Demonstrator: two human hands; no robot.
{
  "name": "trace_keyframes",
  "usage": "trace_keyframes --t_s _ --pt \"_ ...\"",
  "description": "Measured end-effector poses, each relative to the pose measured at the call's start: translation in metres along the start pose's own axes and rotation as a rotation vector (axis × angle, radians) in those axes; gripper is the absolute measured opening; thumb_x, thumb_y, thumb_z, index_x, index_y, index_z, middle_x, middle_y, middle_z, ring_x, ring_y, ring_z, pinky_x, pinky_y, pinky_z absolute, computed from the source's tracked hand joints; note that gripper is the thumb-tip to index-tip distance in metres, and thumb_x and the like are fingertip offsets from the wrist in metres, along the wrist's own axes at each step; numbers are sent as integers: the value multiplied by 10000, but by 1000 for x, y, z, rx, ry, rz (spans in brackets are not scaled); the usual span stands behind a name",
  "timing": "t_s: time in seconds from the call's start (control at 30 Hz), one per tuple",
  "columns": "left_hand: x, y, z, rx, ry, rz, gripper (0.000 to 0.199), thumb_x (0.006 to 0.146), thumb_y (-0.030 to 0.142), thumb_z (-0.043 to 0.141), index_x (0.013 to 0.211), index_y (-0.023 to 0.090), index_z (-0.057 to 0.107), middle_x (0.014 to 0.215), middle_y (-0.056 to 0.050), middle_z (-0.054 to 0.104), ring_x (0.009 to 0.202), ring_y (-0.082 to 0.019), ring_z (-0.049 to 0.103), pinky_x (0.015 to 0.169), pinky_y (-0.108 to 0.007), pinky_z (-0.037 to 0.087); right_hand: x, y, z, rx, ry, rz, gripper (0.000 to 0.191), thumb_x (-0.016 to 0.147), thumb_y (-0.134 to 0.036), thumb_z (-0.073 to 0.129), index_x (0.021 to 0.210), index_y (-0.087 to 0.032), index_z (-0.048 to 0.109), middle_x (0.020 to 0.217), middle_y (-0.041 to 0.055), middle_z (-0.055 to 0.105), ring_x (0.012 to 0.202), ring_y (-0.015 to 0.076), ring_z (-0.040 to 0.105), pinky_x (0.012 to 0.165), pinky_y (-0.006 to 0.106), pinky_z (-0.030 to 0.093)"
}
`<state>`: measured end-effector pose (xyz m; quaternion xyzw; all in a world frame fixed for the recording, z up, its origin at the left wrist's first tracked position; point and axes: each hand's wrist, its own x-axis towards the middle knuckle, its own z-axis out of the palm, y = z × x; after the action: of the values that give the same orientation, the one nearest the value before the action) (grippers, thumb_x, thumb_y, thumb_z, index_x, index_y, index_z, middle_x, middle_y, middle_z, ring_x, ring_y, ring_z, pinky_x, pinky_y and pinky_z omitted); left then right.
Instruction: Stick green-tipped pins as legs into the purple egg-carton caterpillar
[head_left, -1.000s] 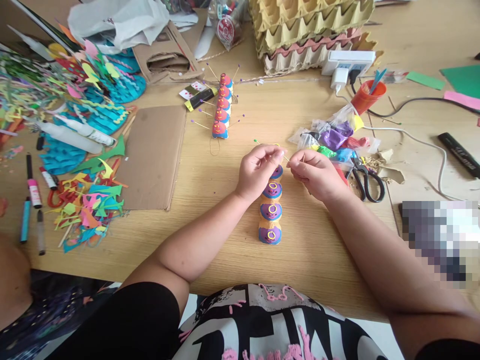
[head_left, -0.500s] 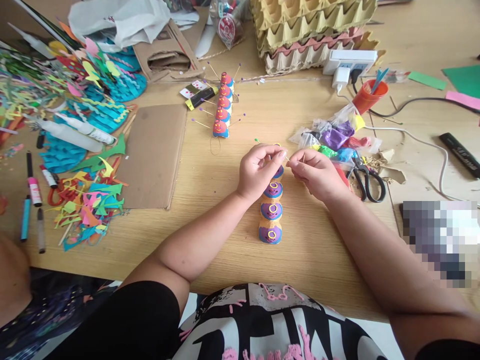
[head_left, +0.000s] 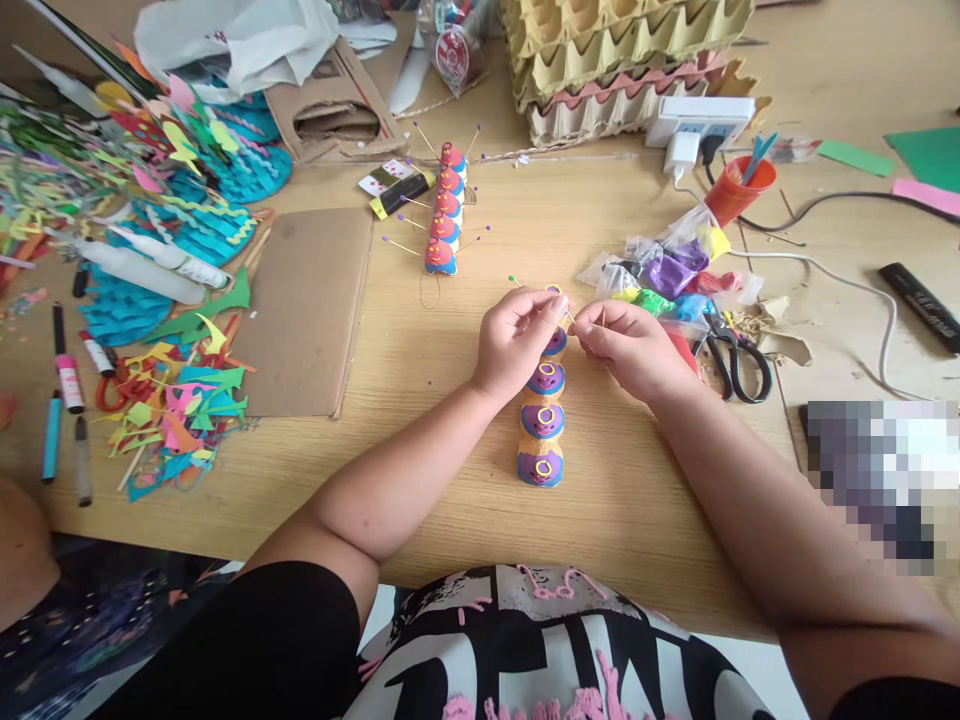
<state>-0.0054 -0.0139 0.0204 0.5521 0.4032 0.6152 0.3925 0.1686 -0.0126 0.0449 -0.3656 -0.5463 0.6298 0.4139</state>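
My left hand [head_left: 520, 335] pinches a thin pale stick [head_left: 571, 316] between thumb and fingertips. On the right, my right hand [head_left: 628, 343] is closed with its fingertips at the stick's other end. Both hands hover over the far part of an egg-carton strip [head_left: 545, 422] and partly hide it. Its bumps are purple and blue with yellow rings and small faces. A green-tipped stick [head_left: 514, 281] shows just beyond my left hand. Farther back stands a second egg-carton strip [head_left: 447, 205], red and blue, with purple-tipped sticks poking out of its sides.
Left lie a cardboard sheet [head_left: 304, 310], colourful paper scraps [head_left: 184, 405], glue bottles [head_left: 142, 265] and markers. Right are bagged coloured clay [head_left: 671, 275], black-handled scissors [head_left: 739, 365], an orange cup [head_left: 739, 192] and cables. Egg trays [head_left: 630, 70] are stacked behind. Another person's arm [head_left: 22, 550] shows at lower left.
My fingertips have shifted very slightly, and the pale stick between them shows at a slightly different angle. Both strips stay in place.
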Motion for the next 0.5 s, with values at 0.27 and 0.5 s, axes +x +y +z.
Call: trace_keyframes --t_s 0.27,0.5 --pt "-1 2 1 -14 6 -25 462 901 670 759 849 213 798 889 -45 790 885 -159 729 868 -305 572 1 0 1 -7 44 -35 448 752 -558 929 742 -186 679 626 -41 540 556 66 398 485 254 249" --pt "-2 1 2 41 13 -14 456 903 655 767 889 201 810 866 -43 777 832 -143 711 823 -287 562 1 2 0 15 44 -24 456 737 -569 940 748 -187 691 603 -52 531 526 58 385 484 254 224"
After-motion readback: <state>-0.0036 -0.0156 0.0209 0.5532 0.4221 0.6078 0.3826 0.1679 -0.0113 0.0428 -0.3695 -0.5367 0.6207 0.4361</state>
